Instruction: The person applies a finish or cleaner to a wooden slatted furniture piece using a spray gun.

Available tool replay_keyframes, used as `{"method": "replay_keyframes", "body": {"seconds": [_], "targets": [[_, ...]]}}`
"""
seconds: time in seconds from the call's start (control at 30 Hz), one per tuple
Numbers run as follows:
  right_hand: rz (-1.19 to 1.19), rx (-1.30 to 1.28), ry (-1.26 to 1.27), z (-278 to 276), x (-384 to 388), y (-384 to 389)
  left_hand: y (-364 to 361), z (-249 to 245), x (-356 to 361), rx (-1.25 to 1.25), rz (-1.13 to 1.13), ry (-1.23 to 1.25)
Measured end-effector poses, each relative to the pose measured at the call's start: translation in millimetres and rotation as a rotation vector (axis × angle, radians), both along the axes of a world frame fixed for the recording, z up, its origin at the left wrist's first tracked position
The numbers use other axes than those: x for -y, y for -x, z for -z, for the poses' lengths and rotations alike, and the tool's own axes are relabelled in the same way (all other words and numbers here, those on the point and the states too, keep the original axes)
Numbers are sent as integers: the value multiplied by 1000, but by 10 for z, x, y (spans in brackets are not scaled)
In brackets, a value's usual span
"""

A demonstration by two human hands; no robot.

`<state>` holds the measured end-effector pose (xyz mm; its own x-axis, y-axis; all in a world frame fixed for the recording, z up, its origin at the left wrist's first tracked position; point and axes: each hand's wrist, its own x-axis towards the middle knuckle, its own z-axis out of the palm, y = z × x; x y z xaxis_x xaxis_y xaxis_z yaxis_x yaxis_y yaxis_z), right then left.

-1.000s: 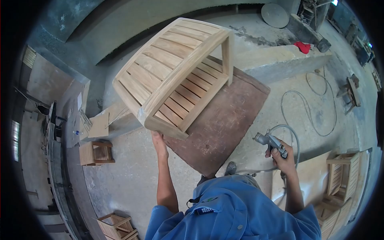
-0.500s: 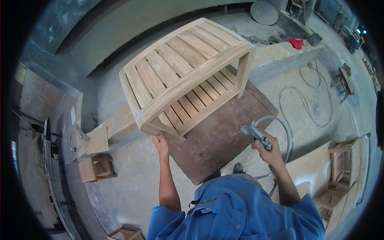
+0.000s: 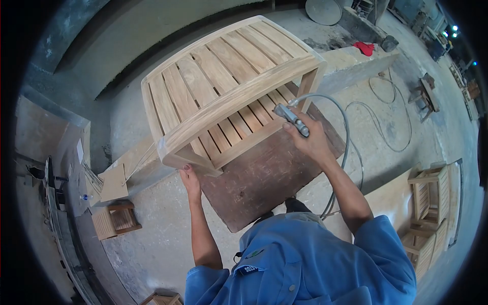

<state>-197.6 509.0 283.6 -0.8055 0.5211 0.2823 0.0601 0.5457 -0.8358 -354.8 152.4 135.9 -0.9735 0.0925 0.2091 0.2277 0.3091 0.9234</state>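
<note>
A slatted wooden stool with a lower slatted shelf stands tilted in view on a brown board. My left hand grips the lower end of its near left leg, fingers wrapped behind the wood. In my right hand is a grey metal air gun, its nozzle close to the stool's open front, near the right end of the lower shelf. A grey hose runs from the tool down past my right forearm.
Small slatted wooden stools stand at the lower left and lower right. A red cloth lies on a low ledge. Loops of hose lie on the floor at right, near a small dark stand.
My right hand has moved up and forward with the air gun, from over the brown board to the stool's front opening. My left hand still holds the leg.
</note>
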Motion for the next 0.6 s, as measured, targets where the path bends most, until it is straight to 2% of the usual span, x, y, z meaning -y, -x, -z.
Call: {"method": "replay_keyframes", "body": {"seconds": [0.07, 0.17, 0.23, 0.37, 0.43, 0.5, 0.57, 0.6], "targets": [[-3, -26, -76, 40, -70, -3, -40, -80, -91, -31, -36, -43], [-65, 119, -66, 54, -200, -221, 2, 51, -90, -22, -81, -108], [-84, 306, 13, 113, -242, -464, -20, 155, -61, 15, -85, -122], [-119, 231, 7, 279, -295, -545, -81, 155, -68, 3, -152, -171], [-134, 190, 4, 246, -348, -470, -93, 193, -11, -14, -172, -154], [-168, 185, 47, 98, -372, -355, -119, 252, 98, 83, -100, -33], [-201, 189, 90, 57, -358, -240, -189, 146, 39, 83, -110, -41], [-222, 112, 88, 52, -341, -177, -240, 112, -13, 89, -114, -60]]}}
